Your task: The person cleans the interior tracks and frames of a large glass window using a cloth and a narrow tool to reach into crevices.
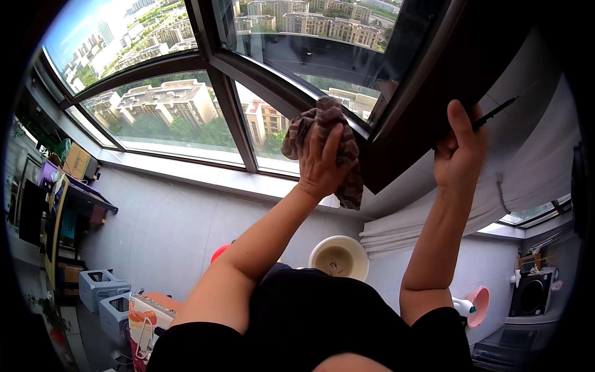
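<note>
The left hand (322, 162) holds a brown patterned cloth (329, 115) near the lower corner of a dark window sash (403, 142), the right hand (460, 146) at its right edge, with a cream bucket (362, 255) on the floor (161, 204).

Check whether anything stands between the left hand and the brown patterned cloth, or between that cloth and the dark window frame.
Nothing visible does. The left hand is directly on the brown patterned cloth, which overlaps the dark window frame near a lower corner; the cloth's underside is hidden.
</note>
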`<action>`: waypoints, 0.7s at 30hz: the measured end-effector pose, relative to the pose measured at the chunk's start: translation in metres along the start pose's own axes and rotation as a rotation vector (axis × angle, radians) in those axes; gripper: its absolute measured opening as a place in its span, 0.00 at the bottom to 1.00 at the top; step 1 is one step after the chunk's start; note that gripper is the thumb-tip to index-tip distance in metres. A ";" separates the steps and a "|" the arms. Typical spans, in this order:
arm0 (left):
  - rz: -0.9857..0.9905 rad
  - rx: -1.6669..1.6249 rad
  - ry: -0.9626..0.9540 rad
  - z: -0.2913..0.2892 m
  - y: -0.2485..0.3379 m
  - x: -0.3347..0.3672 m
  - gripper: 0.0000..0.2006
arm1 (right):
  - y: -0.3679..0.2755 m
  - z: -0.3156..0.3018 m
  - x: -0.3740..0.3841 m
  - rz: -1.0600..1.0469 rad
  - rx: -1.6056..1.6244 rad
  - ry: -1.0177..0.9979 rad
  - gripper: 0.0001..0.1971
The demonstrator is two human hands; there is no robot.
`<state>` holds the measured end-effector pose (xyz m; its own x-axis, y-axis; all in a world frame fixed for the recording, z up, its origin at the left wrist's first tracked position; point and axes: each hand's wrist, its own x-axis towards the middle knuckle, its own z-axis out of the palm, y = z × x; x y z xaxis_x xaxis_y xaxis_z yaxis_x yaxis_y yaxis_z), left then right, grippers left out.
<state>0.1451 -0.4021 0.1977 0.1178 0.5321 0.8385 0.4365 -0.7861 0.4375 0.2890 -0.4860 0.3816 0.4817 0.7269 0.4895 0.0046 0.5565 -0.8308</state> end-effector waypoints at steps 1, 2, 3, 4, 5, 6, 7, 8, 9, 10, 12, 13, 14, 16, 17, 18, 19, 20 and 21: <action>-0.105 -0.024 0.071 -0.006 -0.007 0.014 0.35 | -0.003 0.007 -0.004 0.008 0.013 -0.007 0.23; -0.209 -0.050 0.143 -0.010 -0.015 0.030 0.34 | -0.005 0.011 -0.009 0.016 0.027 -0.014 0.24; -0.257 -0.005 0.137 -0.010 -0.021 0.042 0.34 | -0.002 0.007 -0.012 -0.003 0.060 -0.048 0.26; -0.301 0.044 0.136 -0.013 -0.027 0.057 0.33 | -0.004 0.010 -0.016 -0.027 0.078 -0.056 0.26; -0.335 0.035 0.179 -0.014 -0.036 0.069 0.33 | -0.006 0.013 -0.021 -0.050 0.097 -0.063 0.26; -0.370 0.044 0.176 -0.016 -0.053 0.077 0.32 | -0.006 0.014 -0.026 -0.069 0.115 -0.064 0.26; -0.407 0.058 0.173 -0.024 -0.075 0.083 0.32 | -0.004 0.014 -0.029 -0.067 0.131 -0.090 0.26; -0.444 0.071 0.169 -0.033 -0.095 0.086 0.31 | -0.001 0.011 -0.032 -0.051 0.175 -0.143 0.26; -0.428 0.129 0.189 -0.044 -0.113 0.087 0.30 | 0.004 0.007 -0.034 -0.034 0.221 -0.199 0.26; -0.463 0.115 0.180 -0.048 -0.113 0.087 0.30 | 0.012 0.000 -0.032 -0.027 0.261 -0.248 0.26; -0.533 0.087 0.160 -0.055 -0.108 0.079 0.30 | 0.022 -0.005 -0.031 0.010 0.374 -0.307 0.25; -0.530 0.043 0.177 -0.060 -0.105 0.073 0.30 | 0.023 0.002 -0.033 0.043 0.450 -0.319 0.25; -0.558 0.024 0.170 -0.066 -0.102 0.066 0.29 | 0.022 0.007 -0.034 0.085 0.498 -0.344 0.26; -0.569 -0.059 0.149 -0.081 -0.087 0.056 0.28 | 0.020 0.017 -0.036 0.172 0.588 -0.380 0.28; -0.595 -0.144 0.138 -0.088 -0.076 0.049 0.28 | 0.016 0.030 -0.045 0.208 0.570 -0.314 0.28; -0.617 -0.222 0.131 -0.100 -0.066 0.042 0.28 | 0.016 0.034 -0.052 0.242 0.618 -0.344 0.28; -0.609 -0.254 0.135 -0.106 -0.069 0.030 0.28 | 0.016 0.036 -0.056 0.267 0.695 -0.424 0.28; -0.665 -0.497 0.145 -0.112 -0.070 0.017 0.27 | 0.015 0.038 -0.061 0.290 0.765 -0.501 0.28; -0.812 -0.631 0.127 -0.120 -0.058 0.011 0.26 | 0.017 0.039 -0.065 0.311 0.806 -0.557 0.28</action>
<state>0.0136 -0.3885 0.2203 -0.1143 0.9672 0.2266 -0.2091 -0.2464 0.9463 0.2237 -0.5076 0.3459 -0.1153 0.8543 0.5069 -0.7395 0.2669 -0.6180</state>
